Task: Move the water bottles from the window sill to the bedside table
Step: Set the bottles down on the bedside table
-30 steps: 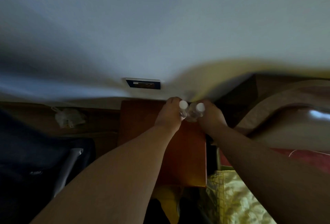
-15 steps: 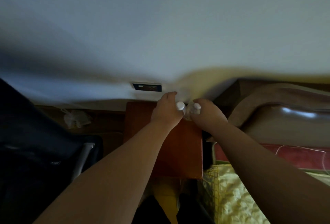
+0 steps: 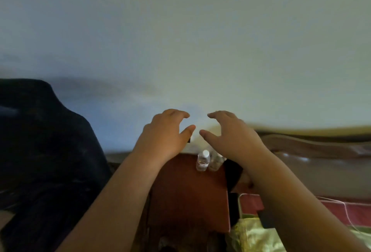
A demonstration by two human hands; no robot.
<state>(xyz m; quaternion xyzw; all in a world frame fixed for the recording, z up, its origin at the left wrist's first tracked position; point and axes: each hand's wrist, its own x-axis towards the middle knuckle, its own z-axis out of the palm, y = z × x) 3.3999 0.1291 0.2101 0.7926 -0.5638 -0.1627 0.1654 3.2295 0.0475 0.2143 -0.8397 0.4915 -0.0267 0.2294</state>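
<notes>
Two small clear water bottles stand upright side by side at the far right corner of the reddish-brown bedside table (image 3: 186, 197). The left bottle (image 3: 202, 162) shows a white cap and a label; the right bottle (image 3: 215, 162) is partly hidden by my right wrist. My left hand (image 3: 166, 133) hovers above and left of them, fingers loosely spread, holding nothing. My right hand (image 3: 226, 131) hovers above and right of them, also empty, fingers spread. Neither hand touches a bottle.
A plain pale wall fills the upper view. A dark chair or cloth mass (image 3: 44, 161) stands to the left. On the right are a wooden headboard (image 3: 311, 147), a red sheet (image 3: 341, 211) with a white cable, and a yellow-green cover (image 3: 257, 235).
Both hands held the bottles on the table before; they have let go and lifted away. The bottles now stand free.
</notes>
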